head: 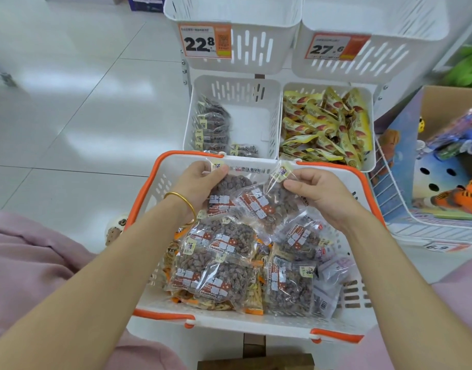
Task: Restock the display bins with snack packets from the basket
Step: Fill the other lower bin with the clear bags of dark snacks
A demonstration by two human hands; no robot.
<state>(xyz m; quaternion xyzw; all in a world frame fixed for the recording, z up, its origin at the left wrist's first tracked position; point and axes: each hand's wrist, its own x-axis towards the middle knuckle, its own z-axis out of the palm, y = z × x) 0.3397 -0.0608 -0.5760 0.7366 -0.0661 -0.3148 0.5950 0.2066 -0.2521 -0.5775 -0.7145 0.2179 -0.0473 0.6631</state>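
- A shop floor (69, 102) of glossy white tiles is seen, with white slotted display bins stacked in two tiers at its far side
- The upper left bin (256, 36) is marked by a price tag (204, 41) reading 22.8, and the upper right bin (389, 54) by a second tag (333, 48) reading 27.6
- In the lower left bin (245, 121) a row of dark snack packets (211, 124) is stood along the left wall; the lower right bin (369, 145) is heaped with yellow packets (323, 129)
- A white basket (256, 327) with an orange rim is set just in front of the lower bins and is filled with loose clear packets (216, 263) of dark snacks
- One packet (224, 198) is grasped at its top by the left hand (200, 182) near the basket's far edge, the fingers (203, 169) being curled round it; a gold bangle (181, 200) is worn on that wrist
- A second packet (269, 206), overlapping the first, is pinched at its upper corner by the fingers (304, 177) of the right hand (317, 193)
- A cardboard box (406, 145) of toys is placed to the right of the bins
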